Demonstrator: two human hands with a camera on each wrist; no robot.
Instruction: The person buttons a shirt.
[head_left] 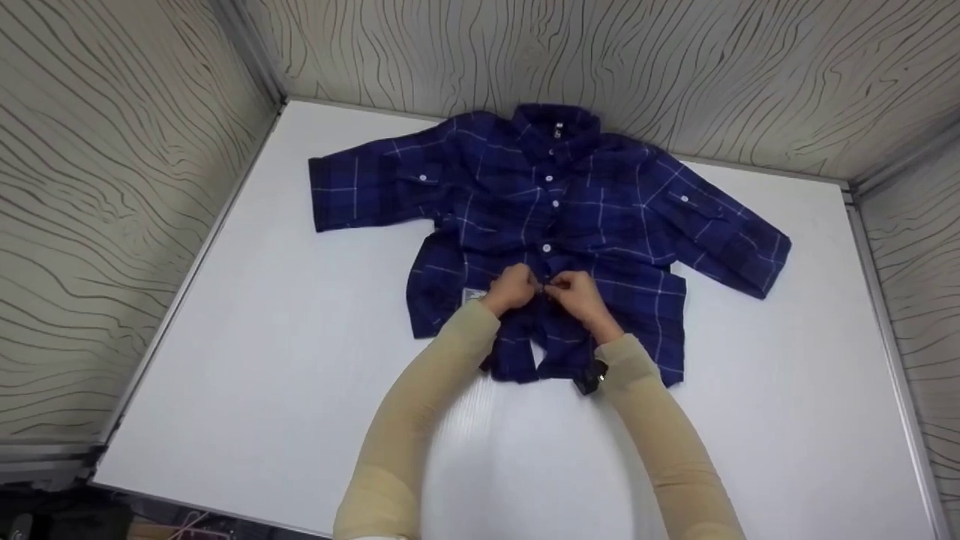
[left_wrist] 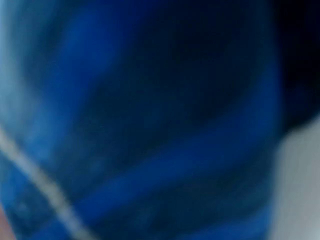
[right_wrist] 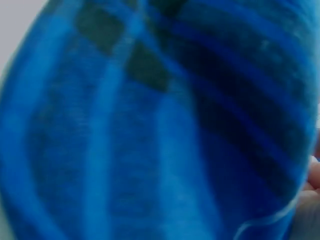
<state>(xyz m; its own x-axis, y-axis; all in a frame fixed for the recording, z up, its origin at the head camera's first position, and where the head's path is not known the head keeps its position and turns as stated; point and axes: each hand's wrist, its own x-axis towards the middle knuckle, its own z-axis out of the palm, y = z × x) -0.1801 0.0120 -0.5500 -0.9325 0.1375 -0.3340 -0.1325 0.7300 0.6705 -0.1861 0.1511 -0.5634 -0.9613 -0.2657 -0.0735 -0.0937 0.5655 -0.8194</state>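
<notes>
A blue plaid shirt [head_left: 502, 202] lies front up, sleeves spread, collar toward the back wall. White buttons run down its front, the lowest plainly visible button [head_left: 547, 247] just above the hands. My left hand [head_left: 514, 286] pinches the front edge from the left. Facing it, my right hand [head_left: 576, 294] pinches the placket from the right, fingertips almost meeting the left ones. The small spot between the fingertips is hidden. In the left wrist view blurred shirt cloth [left_wrist: 150, 125] fills most of the picture. Cloth [right_wrist: 125, 140] also covers much of the right wrist view.
The shirt lies on a white table [head_left: 300, 360] with patterned panels [head_left: 637, 67] at the back and sides. A white label [head_left: 473, 295] shows beside the left wrist. A small black device [head_left: 590, 377] sits at the right wrist, by the hem.
</notes>
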